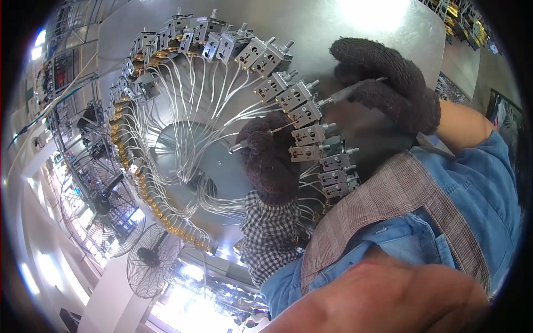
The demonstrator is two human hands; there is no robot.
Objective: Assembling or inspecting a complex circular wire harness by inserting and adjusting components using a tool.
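Nearest the camera lie the person's own blue denim sleeves under a checked apron, and from them both gloved hands reach out to a ring of small grey socket-like blocks (pixel 308 135) mounted around a round metal fixture (pixel 183 161). The left hand (pixel 270 158), in a dark knitted glove with a black-and-white checked cuff, is curled inside the ring, its grip pressed together around a thin metal pin (pixel 237 146) that pokes out to the left just beside the blocks. The right hand (pixel 388 83), also in a dark knitted glove, sits outside the ring, its fingers pinching a slim grey probe (pixel 355 89) whose tip meets a stub on one of the blocks. These rod-like tools look light, stiff and smooth, so through thick knit they would likely slip unless held well back on the shaft, close to the fingers. The blocks seem rigid and fixed, but the thin white wires (pixel 211 111) fanning from them toward the hub look soft and easy to snag; whether the left glove touches them is hard to say through the lens bending. Beyond, the shiny metal surface (pixel 311 28) glares, and standing fans (pixel 150 258) sit off to the left.
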